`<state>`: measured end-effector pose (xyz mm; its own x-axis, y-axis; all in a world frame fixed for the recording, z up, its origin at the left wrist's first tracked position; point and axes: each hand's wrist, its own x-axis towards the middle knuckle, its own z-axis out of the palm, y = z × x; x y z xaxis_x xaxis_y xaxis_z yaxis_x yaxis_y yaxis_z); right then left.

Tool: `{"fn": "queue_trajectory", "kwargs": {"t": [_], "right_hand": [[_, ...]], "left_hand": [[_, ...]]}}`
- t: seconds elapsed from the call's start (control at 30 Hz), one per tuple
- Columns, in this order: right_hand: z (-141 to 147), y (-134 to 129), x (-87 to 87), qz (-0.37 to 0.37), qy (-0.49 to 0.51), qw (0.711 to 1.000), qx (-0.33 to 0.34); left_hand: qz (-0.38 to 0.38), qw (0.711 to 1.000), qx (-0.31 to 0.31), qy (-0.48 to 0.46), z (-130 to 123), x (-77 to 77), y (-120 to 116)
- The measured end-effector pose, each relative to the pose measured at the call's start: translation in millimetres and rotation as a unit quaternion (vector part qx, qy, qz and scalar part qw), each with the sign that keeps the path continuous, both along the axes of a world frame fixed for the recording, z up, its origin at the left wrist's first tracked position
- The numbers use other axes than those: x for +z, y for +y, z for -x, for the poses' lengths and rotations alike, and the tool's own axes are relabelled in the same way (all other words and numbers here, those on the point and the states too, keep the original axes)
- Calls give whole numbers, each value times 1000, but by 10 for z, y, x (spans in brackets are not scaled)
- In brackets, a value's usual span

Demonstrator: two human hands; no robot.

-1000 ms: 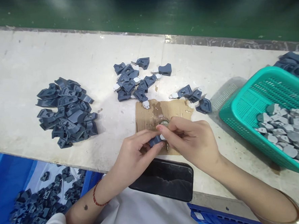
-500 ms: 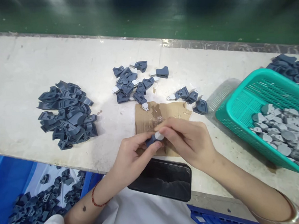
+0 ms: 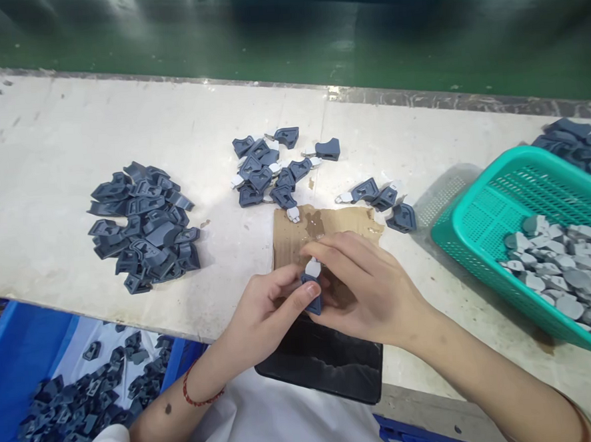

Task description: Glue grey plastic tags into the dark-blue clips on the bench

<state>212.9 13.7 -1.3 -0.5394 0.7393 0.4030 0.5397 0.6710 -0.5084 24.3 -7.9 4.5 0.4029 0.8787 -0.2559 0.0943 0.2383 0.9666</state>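
Between the thumb and fingers of my left hand is a dark blue-grey plastic part, held upright. A light grey plastic piece sticks out of its top end. My right hand is closed around the same pair, with fingertips at the grey piece and the thumb low by the dark part. Both hands are above a piece of brown cardboard with a wet dark patch. Just beyond it lies a group of dark parts with grey pieces attached. My right fingertips partly hide the grey piece.
Left on the white table is a heap of dark parts. A green basket of grey pieces stands at right, more dark parts behind it. A black phone lies near the edge. A blue crate sits lower left.
The dark part has turned from slanted to upright, grey piece on top. My right hand has shifted from pinching the grey piece to wrapping around both. The view has moved slightly.
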Motion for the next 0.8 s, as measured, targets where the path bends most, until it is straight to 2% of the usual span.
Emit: {"fn": "queue_trajectory", "kwargs": {"t": [0.27, 0.47, 0.53, 0.6, 0.7, 0.8], "right_hand": [[29, 18, -47, 13, 55, 998, 30], [-76, 64, 83, -11, -2, 1000, 19], [-185, 103, 165, -30, -36, 998, -29], [-330, 144, 225, -56, -90, 987, -121], [-572, 187, 234, -75, -190, 941, -269], [-795, 201, 207, -48, -265, 905, -329]], "left_hand": [[-8, 1000, -18, 0, 3, -2, -4], [-11, 1000, -9, 17, -8, -1, -13], [-3, 1000, 3, -19, -5, -14, -27], [2, 999, 11, -49, 3, -33, -44], [-6, 999, 13, -45, 16, -63, -63], [-20, 999, 19, -46, 15, -78, -75]]}}
